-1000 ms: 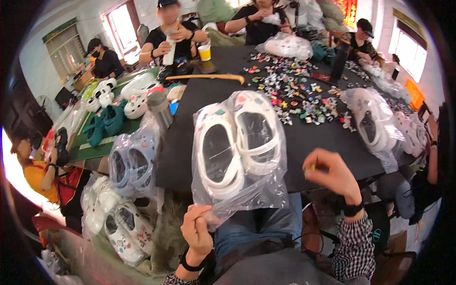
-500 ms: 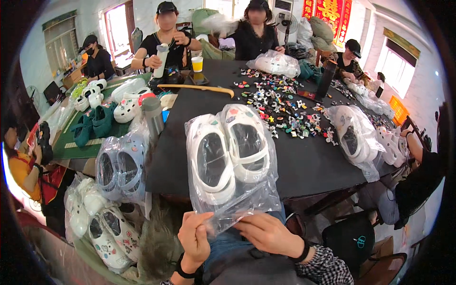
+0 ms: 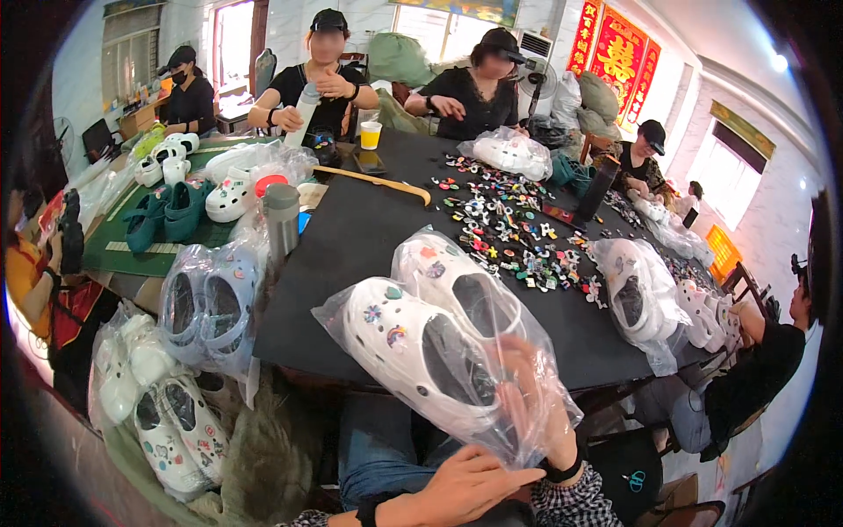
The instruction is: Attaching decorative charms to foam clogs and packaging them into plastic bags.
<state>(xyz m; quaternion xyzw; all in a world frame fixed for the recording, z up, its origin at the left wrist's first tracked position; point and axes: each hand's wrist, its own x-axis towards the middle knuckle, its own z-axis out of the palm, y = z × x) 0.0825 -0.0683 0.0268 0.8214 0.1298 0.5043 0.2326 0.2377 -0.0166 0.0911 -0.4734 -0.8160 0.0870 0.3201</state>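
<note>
The right hand (image 3: 536,413) grips the clear bag (image 3: 518,430) of white clogs (image 3: 421,329) from inside while the left hand (image 3: 470,487), fingers spread, lies just beneath.

Clear plastic bag (image 3: 439,351) with white clogs at centre; similar bags at 9 o'clock (image 3: 206,303), 8 o'clock (image 3: 154,413), 3 o'clock (image 3: 637,294), 1 o'clock (image 3: 509,151); red-and-gold wall signs (image 3: 619,48) at 1 o'clock, orange one (image 3: 722,252) at 3

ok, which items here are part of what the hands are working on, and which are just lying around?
In hand:
- clear plastic bag holding a pair of white foam clogs with small charms
- right hand at the bag's end
- left hand below it

Lying about:
- heap of small colourful charms
- grey metal flask
- bagged pale-blue clogs
- teal clogs
</note>
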